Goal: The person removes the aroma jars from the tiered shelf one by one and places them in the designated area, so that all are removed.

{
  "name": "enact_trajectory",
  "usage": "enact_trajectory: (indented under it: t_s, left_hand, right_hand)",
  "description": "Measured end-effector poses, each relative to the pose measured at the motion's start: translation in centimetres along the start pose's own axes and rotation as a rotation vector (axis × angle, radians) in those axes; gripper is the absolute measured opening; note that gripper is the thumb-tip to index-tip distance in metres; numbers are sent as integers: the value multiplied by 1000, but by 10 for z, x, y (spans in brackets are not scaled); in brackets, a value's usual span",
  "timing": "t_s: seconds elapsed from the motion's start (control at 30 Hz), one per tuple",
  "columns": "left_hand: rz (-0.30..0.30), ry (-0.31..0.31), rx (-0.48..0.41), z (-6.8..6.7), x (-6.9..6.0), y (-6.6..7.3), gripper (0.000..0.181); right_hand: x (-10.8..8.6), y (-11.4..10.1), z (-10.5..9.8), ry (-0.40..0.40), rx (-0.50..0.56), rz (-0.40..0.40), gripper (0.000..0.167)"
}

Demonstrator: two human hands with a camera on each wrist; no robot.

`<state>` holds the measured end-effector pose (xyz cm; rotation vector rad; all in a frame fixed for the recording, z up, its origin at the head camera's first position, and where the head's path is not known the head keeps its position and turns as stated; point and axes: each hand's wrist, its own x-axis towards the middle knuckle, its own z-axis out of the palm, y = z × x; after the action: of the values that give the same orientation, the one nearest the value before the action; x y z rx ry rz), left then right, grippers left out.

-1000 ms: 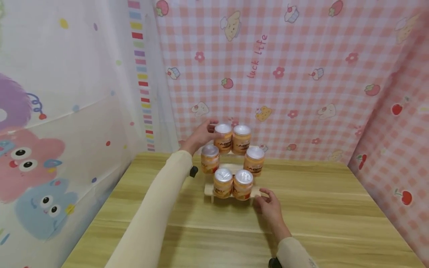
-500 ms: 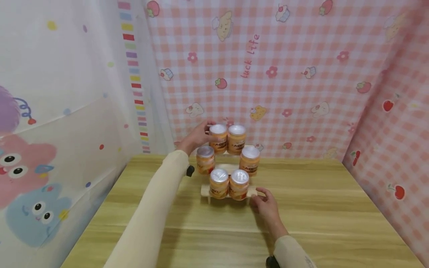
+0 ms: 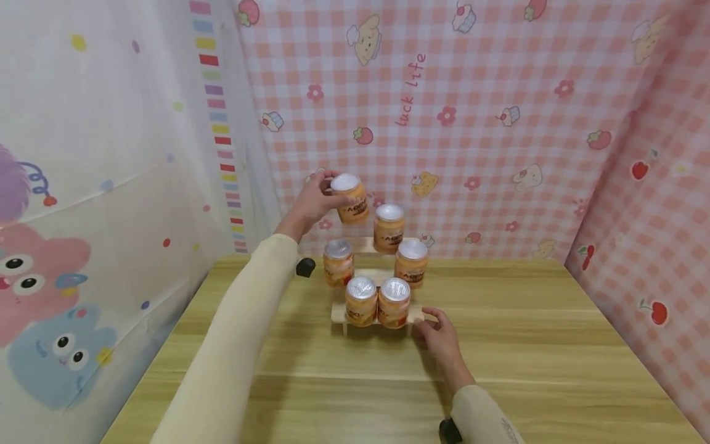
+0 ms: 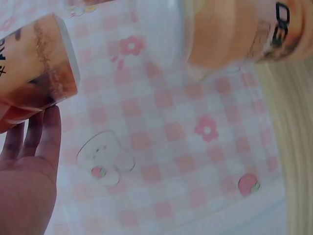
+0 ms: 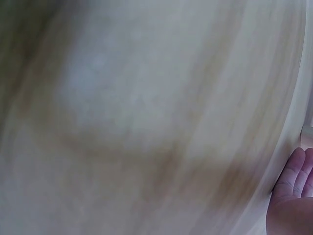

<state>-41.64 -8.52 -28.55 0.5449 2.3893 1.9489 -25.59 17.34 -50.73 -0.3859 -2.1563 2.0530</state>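
Observation:
My left hand (image 3: 313,202) grips an orange can (image 3: 353,208) with a silver lid, holding it tilted in the air above the top step of a wooden stand (image 3: 339,312). In the left wrist view the same can (image 4: 41,73) rests against the fingers of the left hand (image 4: 29,171). One can (image 3: 389,233) stands on the top step, at the right. My right hand (image 3: 442,345) touches the right end of the lowest step with its fingers; in the right wrist view only part of that hand (image 5: 291,196) shows, at the right edge.
Two cans stand apart on the middle step, left (image 3: 338,266) and right (image 3: 412,266). Side by side on the lowest step are two more, left (image 3: 361,305) and right (image 3: 394,307). Behind the wooden table (image 3: 499,370) hangs a pink checked cloth (image 3: 471,148).
My left hand has lifted the top-left can off the top step, up and slightly left, tilting it. The right hand stays at the stand's lowest step.

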Motion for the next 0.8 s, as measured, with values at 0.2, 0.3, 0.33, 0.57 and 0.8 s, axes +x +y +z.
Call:
enact_trajectory:
  t_s: [0.2,0.3,0.33,0.57,0.8]
  left_hand:
    - [56,62,20,-29,-14,14,67]
    - [58,86,26,-44,-27,12,65]
    - [53,91,24,-49,-32,10,64]
    - [1,129,91,-79,-76,-14,67]
    - [-60,80,147,-93,-125,-53,67]
  right_hand:
    - [1,1,-1,-7,-6,2,38]
    - [2,1,-1,-8,-5,2,38]
    - [2,1,-1,-6,-6,4,37]
    - [3,1,-1,-2,-1,11,36]
    - [0,-1,-1,-1,0,14,35]
